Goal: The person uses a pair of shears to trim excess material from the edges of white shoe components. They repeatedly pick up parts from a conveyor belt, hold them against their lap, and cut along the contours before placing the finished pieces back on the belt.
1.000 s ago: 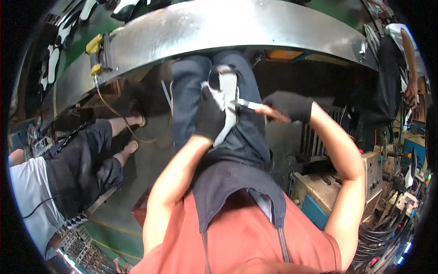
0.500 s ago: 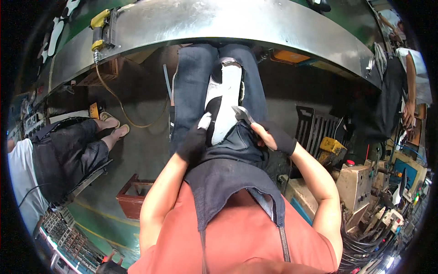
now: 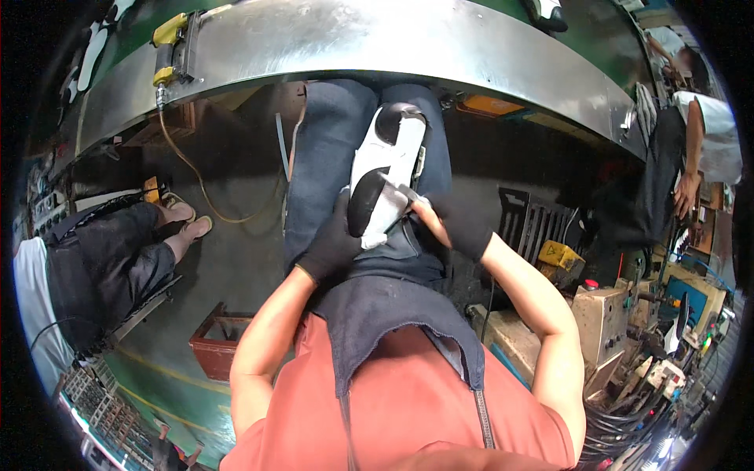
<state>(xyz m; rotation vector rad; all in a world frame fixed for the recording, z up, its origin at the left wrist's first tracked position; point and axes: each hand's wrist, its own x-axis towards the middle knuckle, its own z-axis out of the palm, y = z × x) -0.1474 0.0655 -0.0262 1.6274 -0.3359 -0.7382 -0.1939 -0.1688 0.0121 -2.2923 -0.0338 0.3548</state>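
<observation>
A white and black shoe [image 3: 409,145] lies lengthwise over my thighs, its white bottom partly facing up and tilted. My left hand [image 3: 336,238], in a black glove, grips the near-left side of the shoe; its fingertips are partly hidden behind the shoe. In my gloved right hand [image 3: 449,222], bare fingers close round a small metal-headed hand tool [image 3: 408,192]. The tool's head touches or overlaps the right edge of the shoe near its middle. Blur and the fingers hide the tool's exact kind.
A steel bench edge [image 3: 338,35] curves past my knees. On its left sits a yellow air nail gun [image 3: 166,51] with a hose. A seated person [image 3: 110,255] is at left, another person [image 3: 691,149] at far right. Machinery [image 3: 601,318] stands by my right elbow, a reddish-brown box [image 3: 212,345] at lower left.
The shoe has tilted, showing more of its black side. My left hand has shifted down along it, and the tool in my right hand has moved slightly left, against the shoe.
</observation>
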